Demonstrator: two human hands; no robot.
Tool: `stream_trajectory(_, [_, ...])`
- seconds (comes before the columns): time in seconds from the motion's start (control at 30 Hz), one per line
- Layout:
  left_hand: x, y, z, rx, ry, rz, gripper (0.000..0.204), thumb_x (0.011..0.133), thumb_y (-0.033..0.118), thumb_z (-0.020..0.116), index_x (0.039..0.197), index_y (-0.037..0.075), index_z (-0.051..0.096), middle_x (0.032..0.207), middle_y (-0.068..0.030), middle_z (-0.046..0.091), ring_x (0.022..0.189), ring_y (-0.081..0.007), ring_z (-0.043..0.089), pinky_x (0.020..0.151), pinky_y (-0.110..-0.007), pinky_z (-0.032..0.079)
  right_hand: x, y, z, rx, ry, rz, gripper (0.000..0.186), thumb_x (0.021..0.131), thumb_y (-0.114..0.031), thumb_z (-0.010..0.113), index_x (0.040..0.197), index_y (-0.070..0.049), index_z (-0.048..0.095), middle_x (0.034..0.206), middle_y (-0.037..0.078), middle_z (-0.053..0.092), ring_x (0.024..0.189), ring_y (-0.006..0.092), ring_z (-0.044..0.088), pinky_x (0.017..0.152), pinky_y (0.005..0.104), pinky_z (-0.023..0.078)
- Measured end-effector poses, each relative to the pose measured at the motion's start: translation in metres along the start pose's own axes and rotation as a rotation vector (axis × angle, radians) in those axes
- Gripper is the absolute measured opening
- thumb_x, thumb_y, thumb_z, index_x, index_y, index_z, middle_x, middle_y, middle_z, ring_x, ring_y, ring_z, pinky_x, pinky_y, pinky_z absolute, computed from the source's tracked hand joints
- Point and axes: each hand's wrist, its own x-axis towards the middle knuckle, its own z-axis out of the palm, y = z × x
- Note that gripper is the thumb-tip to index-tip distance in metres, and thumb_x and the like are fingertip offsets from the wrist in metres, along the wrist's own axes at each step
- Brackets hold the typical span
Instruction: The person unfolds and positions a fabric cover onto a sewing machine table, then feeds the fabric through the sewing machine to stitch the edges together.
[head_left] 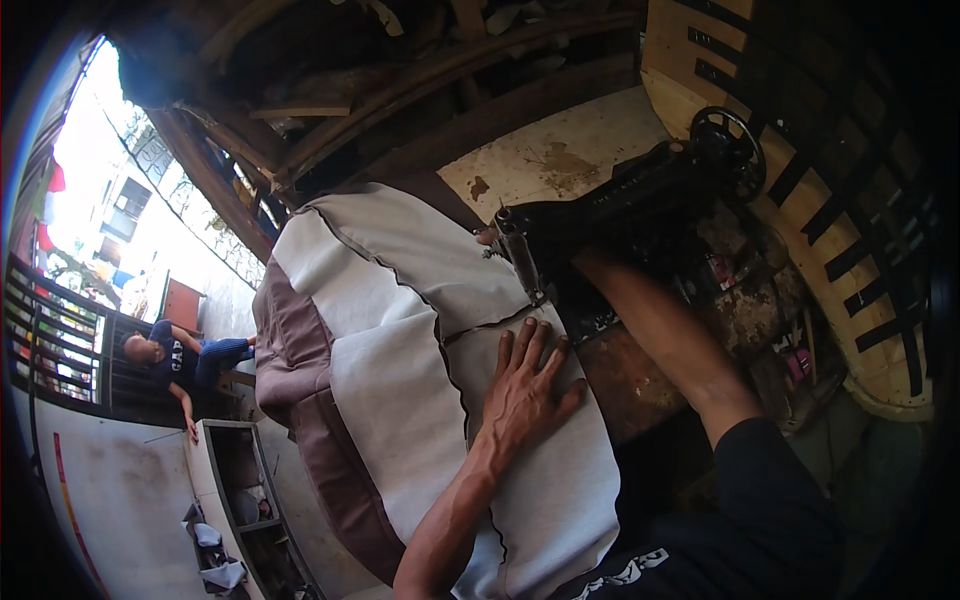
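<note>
My left hand (525, 385) lies flat on a large sewn cover of pale grey and brown fabric (385, 370), its fingers stretched toward the needle. Dark seams run across the pale underside. A black sewing machine (620, 195) stands at the right, its needle end (525, 265) down at the cover's seam. My right forearm (670, 340) reaches under the machine's arm, and my right hand (592, 265) is mostly hidden behind it. A fingertip (487, 236) shows just left of the machine's head.
The machine's handwheel (728, 153) is at the upper right, beside a wooden frame with black straps (840, 260). A worn board (560, 150) lies behind the machine. At the far left a person (175, 355) sits near an open shelf (240, 470) and a slatted railing (55, 330).
</note>
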Motion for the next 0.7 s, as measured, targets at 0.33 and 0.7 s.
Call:
stream_trajectory(0.33, [0.001,0.001,-0.002,0.014,-0.026,-0.014,0.068,0.097,0.047,0.059,0.151,0.005,0.052,0.159,-0.0260,0.042,0.156,-0.0410,0.028,0.129,-0.057,0.017,-0.017,0.025,0.009,-0.518,-0.033,-0.184,0.037,0.098,-0.033,0.061,0.125,-0.008,0.065,0.116,0.009,0.068,0.112,0.0194,0.065,0.094,0.0373,0.049])
stream_trajectory(0.7, [0.013,-0.008,0.000,0.016,-0.018,-0.016,0.068,0.095,0.046,0.064,0.150,0.007,0.054,0.158,-0.0271,0.043,0.154,-0.0415,0.030,0.128,-0.057,0.019,0.003,0.048,0.021,-0.809,0.047,-0.154,0.037,0.090,-0.041,0.063,0.116,-0.016,0.064,0.109,0.004,0.065,0.112,0.0243,0.064,0.096,0.0452,0.045])
